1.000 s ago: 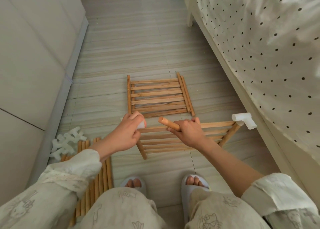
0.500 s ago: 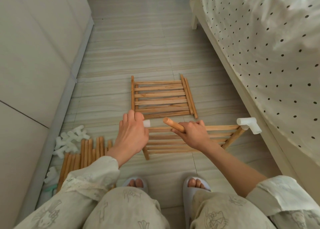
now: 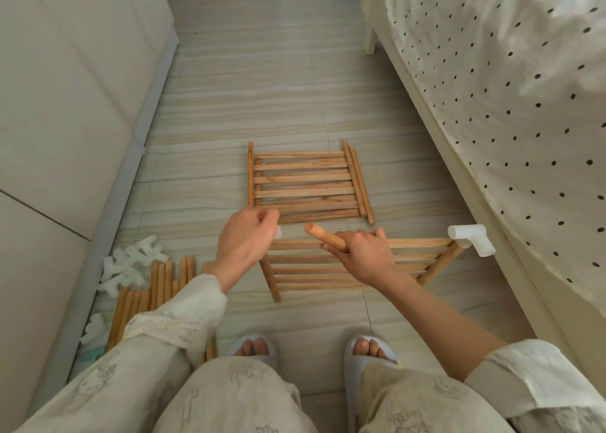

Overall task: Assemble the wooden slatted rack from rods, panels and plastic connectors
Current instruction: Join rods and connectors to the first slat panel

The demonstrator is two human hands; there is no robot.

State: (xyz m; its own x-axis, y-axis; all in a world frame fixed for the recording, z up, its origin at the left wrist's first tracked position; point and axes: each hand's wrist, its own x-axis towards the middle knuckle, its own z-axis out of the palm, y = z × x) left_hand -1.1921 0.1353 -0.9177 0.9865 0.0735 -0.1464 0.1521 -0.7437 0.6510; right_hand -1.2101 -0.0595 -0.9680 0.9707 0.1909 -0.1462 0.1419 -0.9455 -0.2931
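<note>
Filling the right side of the scene, a bed (image 3: 492, 88) under a dotted cover runs from near to far, and a pale cabinet front (image 3: 65, 105) lines the left, with striped floor tiles (image 3: 262, 88) between them. A slatted panel (image 3: 306, 183) lies flat on the floor in the middle, with a loose rod just beside its right edge. Nearer, a second panel (image 3: 344, 268) is held tilted up off the floor; its far right corner carries a white plastic connector (image 3: 469, 239). To the near left, a bundle of spare rods (image 3: 154, 288) lies on the floor, with a heap of white connectors (image 3: 131, 262) at its far end, close to the cabinet. The right hand (image 3: 360, 252) is clenched around a rod (image 3: 324, 236) whose free end points far and left, while the same hand rests on the tilted panel's top rail. The left hand (image 3: 246, 239), fingers curled, grasps a small white connector (image 3: 278, 232) at the panel's far left corner; only an edge of it shows past the fingers
</note>
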